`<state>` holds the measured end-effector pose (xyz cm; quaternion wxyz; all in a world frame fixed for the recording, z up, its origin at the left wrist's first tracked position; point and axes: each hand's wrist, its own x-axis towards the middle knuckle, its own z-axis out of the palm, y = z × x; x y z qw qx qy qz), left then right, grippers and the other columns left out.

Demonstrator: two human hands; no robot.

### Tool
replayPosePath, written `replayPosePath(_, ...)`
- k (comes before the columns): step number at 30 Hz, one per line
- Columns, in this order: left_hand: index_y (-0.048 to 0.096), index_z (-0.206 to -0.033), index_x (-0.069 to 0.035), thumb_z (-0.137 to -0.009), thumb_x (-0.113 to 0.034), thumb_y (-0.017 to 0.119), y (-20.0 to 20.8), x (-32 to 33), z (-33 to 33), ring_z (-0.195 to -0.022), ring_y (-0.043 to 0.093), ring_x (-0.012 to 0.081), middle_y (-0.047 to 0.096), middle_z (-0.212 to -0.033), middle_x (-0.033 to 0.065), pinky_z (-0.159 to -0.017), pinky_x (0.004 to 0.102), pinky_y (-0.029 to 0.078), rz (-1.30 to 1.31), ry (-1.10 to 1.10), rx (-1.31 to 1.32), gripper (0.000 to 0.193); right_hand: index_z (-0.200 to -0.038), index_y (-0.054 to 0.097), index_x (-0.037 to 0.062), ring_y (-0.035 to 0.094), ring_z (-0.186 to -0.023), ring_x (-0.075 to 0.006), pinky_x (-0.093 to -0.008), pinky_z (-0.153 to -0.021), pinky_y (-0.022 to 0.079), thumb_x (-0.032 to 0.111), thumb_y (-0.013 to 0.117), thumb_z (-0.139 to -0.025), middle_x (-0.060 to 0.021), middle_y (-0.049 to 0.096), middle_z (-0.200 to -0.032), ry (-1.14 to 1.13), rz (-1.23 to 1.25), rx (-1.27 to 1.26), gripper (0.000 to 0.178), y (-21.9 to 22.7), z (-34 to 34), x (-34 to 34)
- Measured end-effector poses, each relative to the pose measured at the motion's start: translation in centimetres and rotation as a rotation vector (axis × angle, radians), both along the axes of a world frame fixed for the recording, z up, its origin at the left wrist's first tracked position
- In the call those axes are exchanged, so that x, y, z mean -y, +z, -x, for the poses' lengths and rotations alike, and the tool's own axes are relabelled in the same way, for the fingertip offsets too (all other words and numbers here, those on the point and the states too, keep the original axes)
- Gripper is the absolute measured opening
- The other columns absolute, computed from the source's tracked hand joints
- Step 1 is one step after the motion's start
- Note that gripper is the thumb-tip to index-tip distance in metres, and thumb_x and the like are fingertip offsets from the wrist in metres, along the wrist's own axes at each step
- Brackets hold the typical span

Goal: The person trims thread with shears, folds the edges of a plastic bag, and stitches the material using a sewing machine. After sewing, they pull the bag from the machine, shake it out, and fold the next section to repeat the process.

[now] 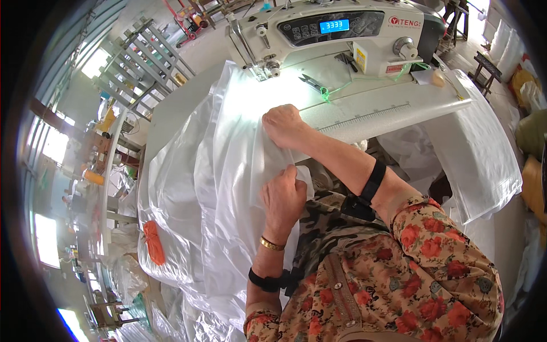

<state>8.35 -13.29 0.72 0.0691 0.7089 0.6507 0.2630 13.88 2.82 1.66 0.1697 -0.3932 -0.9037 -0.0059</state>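
A wide sheet of white, shiny woven plastic [199, 188] drapes over the table of a sewing machine [325, 34]. Its upper end lies under the lit needle area [268, 74]. My right hand [283, 125] is closed on the sheet's right edge, just in front of the needle. Lower along the same edge, my left hand [284, 196] is also closed, gripping the plastic. The fingertips of both hands are partly hidden. Glare washes out the sheet near the needle.
Thread snips [312, 83] with green cord lie right of the needle. A ruler scale [364, 118] runs along the table's front edge. An orange bundle [152, 242] rests on the sheet at left. More white plastic [476, 154] hangs over the right end. A metal rack [142, 68] stands at far left.
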Motion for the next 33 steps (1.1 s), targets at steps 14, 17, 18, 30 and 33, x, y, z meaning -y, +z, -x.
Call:
replayPosePath(14,0.047,-0.072,0.0,-0.071,-0.005,0.052,-0.2,0.2,-0.5,-0.061,0.05,0.043,0.051,-0.063,0.0216,-0.055,0.0485,0.037,-0.113,-0.047,0.056,0.007,-0.07,0.064,0.0037,0.067,-0.075,-0.0283,-0.0369,-0.062,0.052,0.004,0.062,-0.066,-0.013,0.066,-0.074,-0.03,-0.074,-0.013,0.005,-0.6,-0.7,0.0)
replayPosePath(17,0.046,-0.071,0.0,-0.071,-0.005,0.051,-0.3,-0.1,-0.7,-0.06,0.049,0.0436,0.05,-0.061,0.0221,-0.055,0.0489,0.037,-0.111,-0.052,0.053,0.007,-0.078,0.066,0.0052,0.067,-0.082,-0.0265,-0.0362,-0.067,0.052,0.004,0.064,-0.067,-0.0114,0.067,-0.082,-0.039,-0.036,0.003,0.011,-0.5,-0.8,0.1)
replayPosePath(18,0.046,-0.071,0.0,-0.071,-0.005,0.051,-0.4,-0.2,-0.8,-0.06,0.049,0.0438,0.05,-0.06,0.0223,-0.055,0.049,0.036,-0.117,-0.051,0.044,0.007,-0.084,0.069,0.0067,0.067,-0.088,-0.0246,-0.0352,-0.072,0.052,0.004,0.065,-0.067,-0.0099,0.069,-0.088,-0.048,-0.012,0.013,0.017,-0.4,-0.8,0.0)
replayPosePath(30,0.048,-0.072,0.0,-0.071,-0.007,0.052,-0.7,-0.1,-1.5,-0.059,0.049,0.0436,0.052,-0.061,0.0217,-0.055,0.0479,0.038,-0.142,-0.013,0.004,0.008,-0.076,0.064,0.0049,0.066,-0.078,-0.0279,-0.0378,-0.063,0.051,0.007,0.061,-0.067,-0.012,0.066,-0.079,0.014,-0.162,-0.209,0.01,-2.8,-1.1,-0.7)
replayPosePath(33,0.048,-0.073,-0.002,-0.071,-0.008,0.049,-0.4,0.2,-1.4,-0.067,0.053,0.0434,0.056,-0.07,0.022,-0.06,0.0516,0.037,-0.039,0.027,-0.006,0.007,-0.073,0.065,0.0051,0.067,-0.077,-0.0283,-0.0375,-0.062,0.052,0.007,0.062,-0.067,-0.0125,0.067,-0.078,0.006,-0.126,-0.189,0.008,-2.0,-1.3,-0.2)
